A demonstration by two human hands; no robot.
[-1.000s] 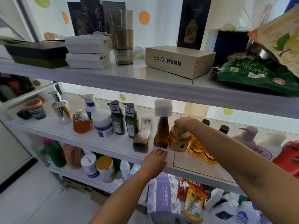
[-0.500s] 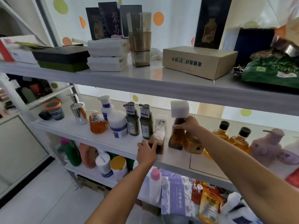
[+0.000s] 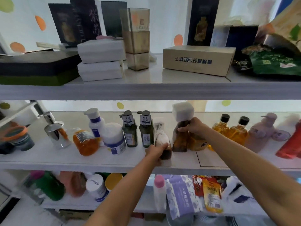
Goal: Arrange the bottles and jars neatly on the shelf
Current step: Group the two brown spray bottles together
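Note:
On the middle shelf (image 3: pixel 91 163) a row of bottles stands. My right hand (image 3: pixel 191 127) grips the neck of a tall brown bottle with a white square cap (image 3: pixel 180 141), beside a squat amber jar (image 3: pixel 196 141). My left hand (image 3: pixel 155 153) holds the base of a small brown bottle with a paper-wrapped top (image 3: pixel 161 137). To its left stand two dark green bottles (image 3: pixel 130 136) (image 3: pixel 146 136), a white jar with a blue label (image 3: pixel 114 138), a white and blue bottle (image 3: pixel 94 121), an orange bottle (image 3: pixel 84 142) and a chrome pump dispenser (image 3: pixel 54 129).
Two amber bottles with black caps (image 3: pixel 231 132), a lilac pump bottle (image 3: pixel 260 132) and a red container (image 3: pixel 291 144) fill the shelf's right end. Boxes, a cardboard carton (image 3: pixel 198 60) and bags sit on the upper shelf. More bottles and packets crowd the lower shelf.
My right hand left the squat amber jar and took the tall brown bottle's neck. My left hand moved from the shelf's front edge onto the small wrapped bottle.

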